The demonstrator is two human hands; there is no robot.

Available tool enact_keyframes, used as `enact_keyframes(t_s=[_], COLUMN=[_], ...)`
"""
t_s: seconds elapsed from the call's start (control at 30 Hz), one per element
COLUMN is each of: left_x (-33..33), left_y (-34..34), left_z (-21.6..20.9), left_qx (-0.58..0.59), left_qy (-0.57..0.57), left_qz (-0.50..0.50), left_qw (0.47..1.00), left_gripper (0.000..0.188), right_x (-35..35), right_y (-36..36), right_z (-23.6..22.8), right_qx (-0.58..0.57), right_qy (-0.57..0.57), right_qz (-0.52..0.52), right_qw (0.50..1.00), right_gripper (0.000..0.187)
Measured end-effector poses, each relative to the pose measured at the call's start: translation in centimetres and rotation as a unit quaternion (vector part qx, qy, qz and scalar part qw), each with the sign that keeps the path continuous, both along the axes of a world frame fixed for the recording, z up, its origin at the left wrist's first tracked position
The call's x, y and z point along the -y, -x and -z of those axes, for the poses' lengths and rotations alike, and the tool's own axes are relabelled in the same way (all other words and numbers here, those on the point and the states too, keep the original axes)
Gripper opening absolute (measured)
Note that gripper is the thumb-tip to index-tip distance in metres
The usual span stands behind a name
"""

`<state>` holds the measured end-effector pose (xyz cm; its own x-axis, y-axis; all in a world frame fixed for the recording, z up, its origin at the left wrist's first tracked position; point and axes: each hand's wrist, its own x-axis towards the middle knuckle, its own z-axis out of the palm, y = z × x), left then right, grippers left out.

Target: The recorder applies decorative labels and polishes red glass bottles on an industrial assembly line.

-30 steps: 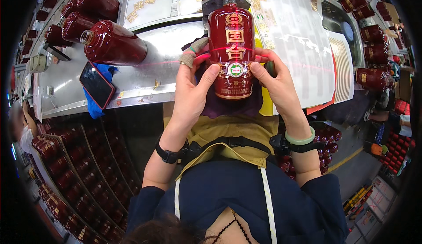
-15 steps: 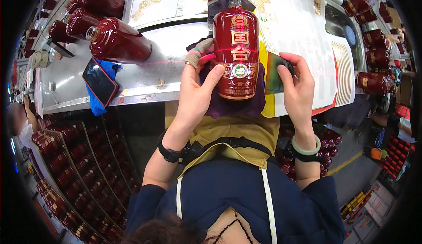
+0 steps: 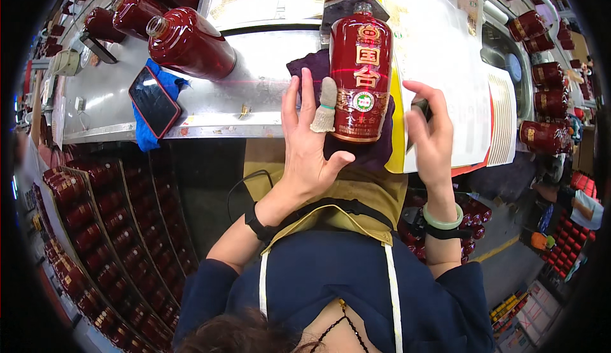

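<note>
A dark red glass bottle [image 3: 360, 79] with gold lettering and a round green-and-white emblem lies face up on a dark purple cloth [image 3: 310, 64], its neck pointing away from me. My left hand [image 3: 307, 152] is open at the bottle's lower left, fingers spread; the finger nearest the bottle wears a pale fabric finger cover [image 3: 325, 106]. On the bottle's other side, my right hand [image 3: 435, 133] curls its fingers around a small dark object [image 3: 419, 107] whose kind I cannot make out. That hand is over the white sheets, apart from the bottle, and its thumb is blurred.
Several red bottles stand at the left, the nearest bottle [image 3: 191, 44] on the metal table [image 3: 95, 120]. A phone [image 3: 154, 103] rests on a blue cloth [image 3: 145, 138]. White label sheets [image 3: 468, 111] cover the right side. Racks of red bottles [image 3: 121, 225] stand below left.
My left hand has let go of the bottle's lower left side and spread its fingers. My right hand has stayed near the sheets with the dark object. The whole view has shifted slightly.
</note>
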<state>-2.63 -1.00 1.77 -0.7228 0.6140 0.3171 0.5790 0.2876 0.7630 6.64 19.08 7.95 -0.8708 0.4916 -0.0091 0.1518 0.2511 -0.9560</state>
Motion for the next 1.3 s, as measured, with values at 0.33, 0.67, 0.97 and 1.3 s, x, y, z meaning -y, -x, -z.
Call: enact_keyframes(t_s=[0.33, 0.67, 0.97, 1.3], left_x=[-0.3, 1.0, -2.7, -1.1], left_y=[0.0, -0.5, 0.8, 1.3], left_z=[0.5, -0.7, -1.3, -1.2], left_qx=[0.046, -0.061, -0.115, -0.069], left_qy=[-0.035, 0.027, -0.088, -0.075], left_qz=[-0.015, -0.021, -0.032, 0.007], left_qw=[0.998, 0.998, 0.989, 0.995], left_gripper=[0.104, 0.111, 0.103, 0.095], right_x=[2.7, 1.5, -0.2, -0.7], right_y=[1.7, 1.8, 1.2, 1.2], right_z=[2.0, 0.3, -0.4, 1.8], right_qx=[-0.051, -0.084, 0.019, 0.04], right_qy=[-0.292, -0.223, -0.035, 0.188], right_qz=[-0.043, -0.063, -0.073, 0.022], right_qw=[0.954, 0.969, 0.997, 0.981], right_gripper=[0.112, 0.108, 0.077, 0.062])
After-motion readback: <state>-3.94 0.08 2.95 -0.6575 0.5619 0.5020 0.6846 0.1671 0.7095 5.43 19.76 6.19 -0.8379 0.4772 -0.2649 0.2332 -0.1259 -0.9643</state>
